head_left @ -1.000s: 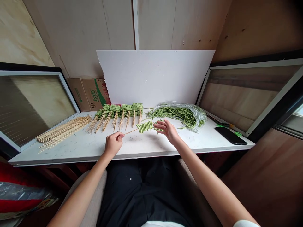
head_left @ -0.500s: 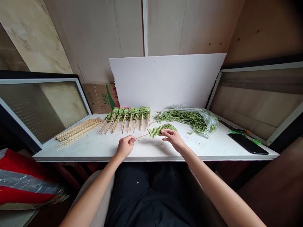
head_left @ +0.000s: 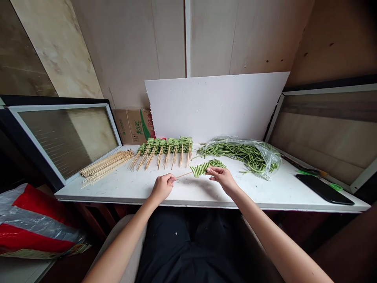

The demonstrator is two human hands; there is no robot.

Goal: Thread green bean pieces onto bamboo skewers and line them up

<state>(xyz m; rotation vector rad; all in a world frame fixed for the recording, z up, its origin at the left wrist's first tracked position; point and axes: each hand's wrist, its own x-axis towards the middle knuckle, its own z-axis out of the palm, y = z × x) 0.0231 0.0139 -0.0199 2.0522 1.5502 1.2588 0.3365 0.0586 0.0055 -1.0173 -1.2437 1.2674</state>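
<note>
- The left hand is closest to the body; its fingers are pinched together on the bare end of a bamboo skewer, held just above the front part of the worktop.
- The skewer goes up and to the right, and its far half carries folded green long bean, loop after loop.
- The right hand is at the loaded end; its fingers are closed on the bean, touching the last loops.
- To do this step well, I think the left hand should keep the stick steady, and the right should fold each loop to the same width and press it tight against the loop before.
- Behind, a row of finished bean skewers lies with the sticks pointing to the person.
- To the left is a pile of bare skewers; to the right, a plastic bag of long beans.
- Far right lies a black phone.
</note>
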